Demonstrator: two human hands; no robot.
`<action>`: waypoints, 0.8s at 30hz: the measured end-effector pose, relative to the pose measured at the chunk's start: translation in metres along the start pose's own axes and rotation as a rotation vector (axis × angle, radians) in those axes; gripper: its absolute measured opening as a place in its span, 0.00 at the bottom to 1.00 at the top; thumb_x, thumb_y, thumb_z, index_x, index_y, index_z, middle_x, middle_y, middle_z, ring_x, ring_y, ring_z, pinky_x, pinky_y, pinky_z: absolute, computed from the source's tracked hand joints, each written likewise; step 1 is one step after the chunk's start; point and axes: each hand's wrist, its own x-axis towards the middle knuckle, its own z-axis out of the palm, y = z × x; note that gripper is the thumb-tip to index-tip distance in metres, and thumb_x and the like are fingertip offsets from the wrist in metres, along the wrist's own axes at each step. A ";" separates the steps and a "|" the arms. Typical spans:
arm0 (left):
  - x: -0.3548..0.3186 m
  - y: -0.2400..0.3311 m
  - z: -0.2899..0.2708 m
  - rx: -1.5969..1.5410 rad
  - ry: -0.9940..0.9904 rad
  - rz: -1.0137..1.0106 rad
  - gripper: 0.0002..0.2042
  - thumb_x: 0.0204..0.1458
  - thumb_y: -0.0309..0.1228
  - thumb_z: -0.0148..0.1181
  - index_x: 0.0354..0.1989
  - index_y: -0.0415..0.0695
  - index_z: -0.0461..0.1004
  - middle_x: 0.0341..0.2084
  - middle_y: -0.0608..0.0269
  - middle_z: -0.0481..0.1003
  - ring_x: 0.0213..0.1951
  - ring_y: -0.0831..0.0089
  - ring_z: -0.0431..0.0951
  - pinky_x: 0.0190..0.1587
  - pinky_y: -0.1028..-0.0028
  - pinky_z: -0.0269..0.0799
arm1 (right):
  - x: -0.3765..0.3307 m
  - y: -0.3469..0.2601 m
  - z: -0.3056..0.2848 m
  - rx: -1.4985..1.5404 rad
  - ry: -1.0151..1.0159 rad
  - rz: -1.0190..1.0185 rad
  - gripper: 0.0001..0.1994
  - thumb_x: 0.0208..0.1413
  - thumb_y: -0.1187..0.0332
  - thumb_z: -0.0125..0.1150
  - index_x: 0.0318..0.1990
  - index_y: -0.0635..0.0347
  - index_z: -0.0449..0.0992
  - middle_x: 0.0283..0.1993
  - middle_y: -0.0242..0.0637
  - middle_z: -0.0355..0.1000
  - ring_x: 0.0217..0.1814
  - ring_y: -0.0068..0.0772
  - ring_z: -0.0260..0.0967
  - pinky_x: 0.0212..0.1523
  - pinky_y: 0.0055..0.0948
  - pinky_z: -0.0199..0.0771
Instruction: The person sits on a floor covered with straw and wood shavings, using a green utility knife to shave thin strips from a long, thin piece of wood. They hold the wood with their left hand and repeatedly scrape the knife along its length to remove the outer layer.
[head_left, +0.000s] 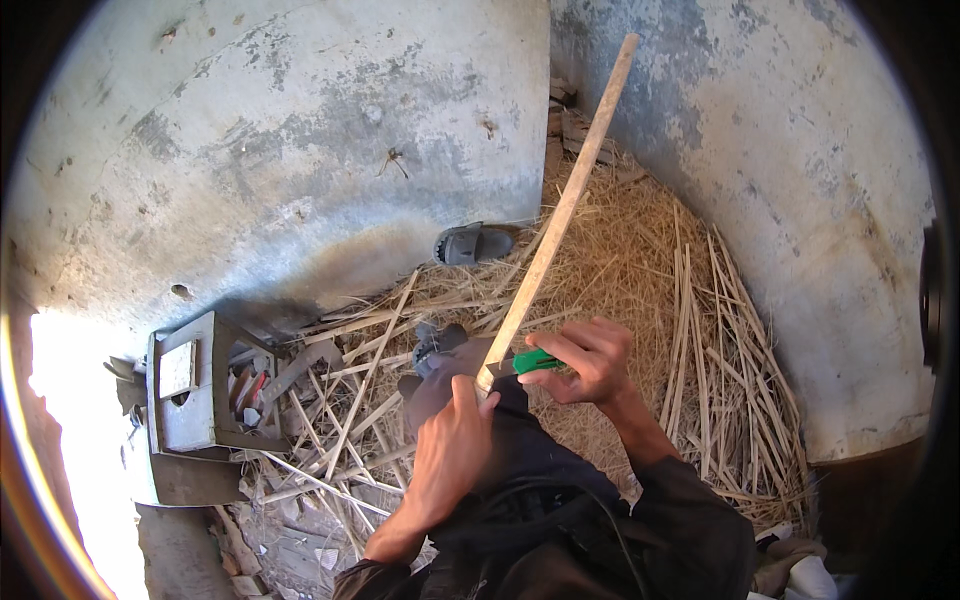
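Seen from above, a person sits on a straw-covered floor in a corner of rough plastered walls, working on a long pale cane strip.

The cane strip rises from the person's lap, near the middle of the view, up and to the right toward the wall corner. Its lower end sits between both hands.

A likely risk: the green-handled knife meets the strip right beside the left thumb, so a slip along the smooth cane could cut that thumb or the knee below. The long free end could also swing and twist the strip out of the grip.

The left hand reaches up from the lower edge, wrist bent, fingers clenched around the strip's lower end. The right hand comes in from the right, elbow bent, fingers curled tight around the knife handle, pressing it against the strip.

Loose split canes lie scattered over the straw, a grey box of tools stands at the left, and a sandal lies by the wall.
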 end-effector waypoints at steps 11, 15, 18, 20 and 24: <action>-0.018 -0.011 -0.008 -0.045 -0.130 0.077 0.11 0.72 0.33 0.54 0.44 0.39 0.62 0.21 0.40 0.75 0.26 0.34 0.77 0.28 0.43 0.69 | -0.023 0.116 -0.031 0.016 0.259 0.588 0.24 0.70 0.45 0.60 0.47 0.59 0.86 0.28 0.31 0.79 0.29 0.24 0.76 0.27 0.25 0.71; -0.003 -0.016 -0.009 -0.075 0.083 0.091 0.09 0.73 0.33 0.52 0.48 0.38 0.66 0.21 0.42 0.74 0.25 0.38 0.76 0.29 0.48 0.66 | -0.022 0.068 0.000 0.291 0.247 0.507 0.21 0.67 0.47 0.65 0.47 0.58 0.85 0.34 0.36 0.83 0.31 0.26 0.79 0.29 0.30 0.75; 0.001 -0.015 -0.007 -0.164 0.179 0.048 0.10 0.74 0.33 0.50 0.49 0.38 0.69 0.20 0.46 0.71 0.23 0.43 0.73 0.28 0.53 0.64 | -0.022 0.037 0.006 0.350 0.129 0.401 0.17 0.63 0.52 0.69 0.45 0.57 0.85 0.36 0.38 0.84 0.32 0.32 0.81 0.31 0.32 0.77; 0.004 -0.011 -0.007 -0.226 0.202 0.026 0.10 0.74 0.33 0.49 0.49 0.38 0.71 0.19 0.48 0.70 0.21 0.47 0.72 0.28 0.56 0.63 | -0.018 0.022 0.004 0.341 0.057 0.304 0.16 0.62 0.53 0.71 0.44 0.55 0.85 0.36 0.37 0.84 0.31 0.35 0.81 0.31 0.32 0.77; 0.006 -0.009 -0.007 -0.279 0.151 0.041 0.13 0.76 0.35 0.47 0.48 0.37 0.73 0.21 0.51 0.70 0.22 0.56 0.70 0.30 0.60 0.64 | -0.007 0.002 0.007 0.420 0.000 0.266 0.16 0.58 0.52 0.74 0.43 0.53 0.85 0.33 0.33 0.82 0.30 0.38 0.80 0.31 0.33 0.76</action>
